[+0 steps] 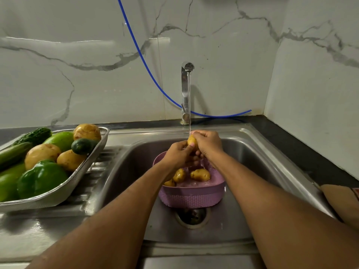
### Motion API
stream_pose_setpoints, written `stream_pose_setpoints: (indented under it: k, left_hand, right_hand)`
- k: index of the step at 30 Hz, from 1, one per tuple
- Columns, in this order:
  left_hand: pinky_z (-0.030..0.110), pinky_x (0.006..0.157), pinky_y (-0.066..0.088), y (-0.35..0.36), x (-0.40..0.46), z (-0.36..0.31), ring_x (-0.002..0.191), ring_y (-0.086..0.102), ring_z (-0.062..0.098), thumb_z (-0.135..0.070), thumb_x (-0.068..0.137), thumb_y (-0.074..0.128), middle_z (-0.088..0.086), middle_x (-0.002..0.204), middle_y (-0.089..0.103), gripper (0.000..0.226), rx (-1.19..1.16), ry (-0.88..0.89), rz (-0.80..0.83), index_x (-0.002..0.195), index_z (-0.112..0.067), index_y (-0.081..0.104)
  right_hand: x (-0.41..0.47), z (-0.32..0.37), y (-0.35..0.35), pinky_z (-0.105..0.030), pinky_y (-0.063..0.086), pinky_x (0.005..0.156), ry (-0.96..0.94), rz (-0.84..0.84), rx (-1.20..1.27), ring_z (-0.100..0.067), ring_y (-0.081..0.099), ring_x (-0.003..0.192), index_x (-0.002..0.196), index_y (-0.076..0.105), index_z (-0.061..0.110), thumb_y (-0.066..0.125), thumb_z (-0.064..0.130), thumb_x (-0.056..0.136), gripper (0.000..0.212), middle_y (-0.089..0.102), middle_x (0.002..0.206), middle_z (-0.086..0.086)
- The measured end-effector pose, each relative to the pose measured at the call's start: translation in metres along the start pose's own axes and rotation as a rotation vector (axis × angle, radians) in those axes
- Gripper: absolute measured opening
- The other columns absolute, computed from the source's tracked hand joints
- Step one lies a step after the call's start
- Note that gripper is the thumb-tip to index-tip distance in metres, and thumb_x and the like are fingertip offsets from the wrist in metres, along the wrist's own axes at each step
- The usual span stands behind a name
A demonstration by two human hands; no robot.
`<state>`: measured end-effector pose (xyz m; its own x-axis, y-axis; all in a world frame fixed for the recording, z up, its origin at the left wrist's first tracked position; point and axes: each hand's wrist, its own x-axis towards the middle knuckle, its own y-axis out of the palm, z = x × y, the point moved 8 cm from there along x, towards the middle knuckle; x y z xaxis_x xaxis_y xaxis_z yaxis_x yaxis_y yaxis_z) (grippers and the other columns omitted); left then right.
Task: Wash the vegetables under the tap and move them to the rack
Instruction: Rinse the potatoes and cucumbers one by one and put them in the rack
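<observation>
A person stands at a stainless-steel sink [252, 150], both bare hands raised under a thin stream of water falling from a tall chrome tap [186, 90]; the left hand [177, 152] and the right hand [208, 144] curl round one small yellow-brown potato [192, 141], fingers closed on it from either side, the stream striking its top.

Just below the hands a round lilac perforated plastic colander [191, 195] sits in the basin, above the drain, holding three more small wet potatoes [200, 174]; to the left, on the ribbed draining board, a shallow steel mesh rack [83, 169] holds larger potatoes, green peppers, cucumbers and a bitter gourd.

The held potato looks firm and dense, light enough for one hand, unlikely to bruise; its wet skin is probably slippery, so a full wrap of the fingers round its middle should serve better than a fingertip pinch for the carry to the rack.

A blue hose [136, 45] loops across the marble-patterned wall; no brand, label or writing is readable anywhere.
</observation>
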<state>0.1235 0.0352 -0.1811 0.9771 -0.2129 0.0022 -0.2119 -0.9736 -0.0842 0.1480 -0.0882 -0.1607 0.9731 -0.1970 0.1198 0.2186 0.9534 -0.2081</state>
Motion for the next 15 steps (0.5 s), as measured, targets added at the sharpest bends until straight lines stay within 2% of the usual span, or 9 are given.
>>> stream_pose_setpoints:
  k: [3, 6, 8, 11, 13, 15]
  left_hand:
    - [0.033, 0.083, 0.062, -0.005, 0.001, -0.001, 0.086, 0.073, 0.019, -0.024, 0.108, 0.047, 0.010, 0.093, 0.075, 0.029, 0.051, 0.041, -0.067, 0.115, -0.007, 0.069]
    - [0.026, 0.073, 0.061, -0.016, 0.001, 0.000, 0.081, 0.074, 0.016, -0.024, 0.108, 0.048, 0.009, 0.089, 0.076, 0.029, 0.084, 0.044, -0.168, 0.108, -0.008, 0.072]
    - [0.021, 0.065, 0.059, -0.021, 0.001, 0.001, 0.075, 0.072, 0.012, -0.022, 0.108, 0.048, 0.006, 0.085, 0.075, 0.028, 0.055, 0.030, -0.186, 0.108, -0.007, 0.072]
    - [0.023, 0.065, 0.059, -0.016, 0.000, 0.003, 0.069, 0.071, 0.010, -0.022, 0.108, 0.048, 0.006, 0.081, 0.074, 0.029, -0.027, 0.010, -0.142, 0.112, -0.004, 0.070]
    - [0.027, 0.070, 0.061, -0.013, 0.001, 0.004, 0.070, 0.071, 0.013, -0.022, 0.108, 0.047, 0.006, 0.079, 0.072, 0.030, -0.086, 0.005, -0.113, 0.117, -0.002, 0.068]
    - [0.029, 0.074, 0.061, -0.011, 0.002, 0.003, 0.076, 0.072, 0.016, -0.022, 0.108, 0.047, 0.007, 0.082, 0.073, 0.030, -0.081, 0.029, -0.095, 0.123, -0.003, 0.066]
  right_hand:
    - [0.004, -0.003, 0.006, -0.018, 0.046, 0.043, 0.026, 0.040, 0.004, -0.008, 0.059, 0.046, 0.125, 0.071, 0.020, 0.061, 0.031, 0.102, 0.028, 0.072, 0.080, -0.002]
    - [0.003, -0.003, 0.021, -0.019, 0.050, 0.049, 0.073, 0.222, 0.120, -0.007, 0.062, 0.055, 0.141, 0.060, 0.021, 0.061, 0.021, 0.101, 0.040, 0.073, 0.090, -0.008]
    - [0.001, -0.003, 0.027, -0.020, 0.052, 0.052, 0.073, 0.270, 0.126, -0.008, 0.064, 0.060, 0.145, 0.056, 0.020, 0.063, 0.016, 0.099, 0.047, 0.074, 0.093, -0.008]
    - [0.003, -0.001, 0.022, -0.021, 0.051, 0.049, 0.036, 0.201, 0.075, -0.009, 0.063, 0.058, 0.142, 0.060, 0.017, 0.064, 0.018, 0.099, 0.043, 0.074, 0.088, -0.008]
    - [0.003, 0.003, 0.017, -0.022, 0.051, 0.047, -0.007, 0.149, 0.032, -0.009, 0.062, 0.054, 0.138, 0.062, 0.016, 0.064, 0.022, 0.099, 0.039, 0.073, 0.083, -0.009]
    - [0.002, 0.008, 0.013, -0.020, 0.050, 0.045, -0.060, 0.066, -0.030, -0.009, 0.064, 0.054, 0.129, 0.065, 0.016, 0.065, 0.025, 0.100, 0.031, 0.073, 0.088, -0.008]
